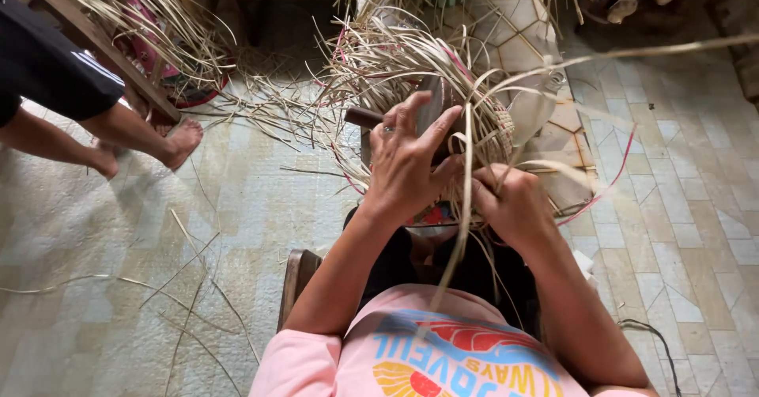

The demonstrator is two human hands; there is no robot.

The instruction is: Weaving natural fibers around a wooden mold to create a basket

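left hand [407, 160] spread open, fingers resting on a half-woven straw basket [443, 88]; beside it, right hand [514, 203] fisted around flat, dry straw strands [465, 207]. loose strips bristle outward above.

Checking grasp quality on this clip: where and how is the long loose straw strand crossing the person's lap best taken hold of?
Probably low on the long straw strand, just under the woven straw piece, pinched across its flat faces from the right side. It is a thin flat strip running nearly straight down, and the right hand is closed beside it while the left hand lies spread on the weave.
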